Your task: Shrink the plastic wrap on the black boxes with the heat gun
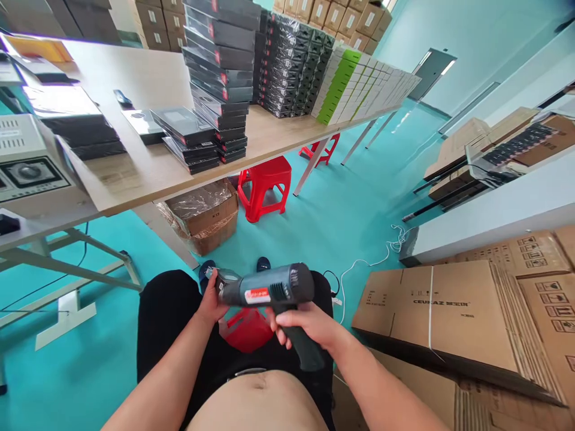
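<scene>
A heat gun (269, 287) with a blue-grey body, a black rear cap and a red-and-white label lies level above my lap, its front to the left. My right hand (309, 323) is closed around the top of its black handle, fingers near the trigger. At the dark front end, my left hand (213, 299) is closed with the thumb on top. Part of its grip is hidden, and I cannot tell whether the glossy dark piece there is separate. Below the gun, a red stool seat (247, 330) shows between my legs.
Ahead, a wooden table (171, 182) bears stacked black boxes (224, 78) and white-green boxes (350, 84). At left stands a machine with a dial (31, 170). Beneath are an open carton (202, 218) and red stool (265, 185). Flattened cartons (440, 317) flank my right; a white cable (359, 261) crosses the floor.
</scene>
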A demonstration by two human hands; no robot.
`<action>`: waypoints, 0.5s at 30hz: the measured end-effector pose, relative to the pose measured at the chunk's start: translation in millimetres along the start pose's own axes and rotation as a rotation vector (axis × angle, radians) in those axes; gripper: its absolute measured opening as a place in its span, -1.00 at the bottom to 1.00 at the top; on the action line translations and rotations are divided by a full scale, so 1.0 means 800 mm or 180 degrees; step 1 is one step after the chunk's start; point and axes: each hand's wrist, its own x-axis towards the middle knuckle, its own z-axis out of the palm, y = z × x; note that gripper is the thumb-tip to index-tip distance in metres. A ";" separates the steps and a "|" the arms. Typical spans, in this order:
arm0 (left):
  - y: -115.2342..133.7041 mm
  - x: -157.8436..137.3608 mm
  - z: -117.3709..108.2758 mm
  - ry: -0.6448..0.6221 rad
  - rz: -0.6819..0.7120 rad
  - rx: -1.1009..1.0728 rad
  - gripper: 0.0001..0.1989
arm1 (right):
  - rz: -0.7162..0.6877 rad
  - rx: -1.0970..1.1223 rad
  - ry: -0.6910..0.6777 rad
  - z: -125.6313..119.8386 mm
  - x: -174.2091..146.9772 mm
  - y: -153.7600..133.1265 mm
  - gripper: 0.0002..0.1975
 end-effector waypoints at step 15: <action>0.005 0.001 -0.005 0.0224 -0.0090 -0.0186 -0.65 | -0.0197 0.0154 0.0779 0.010 0.021 0.020 -0.68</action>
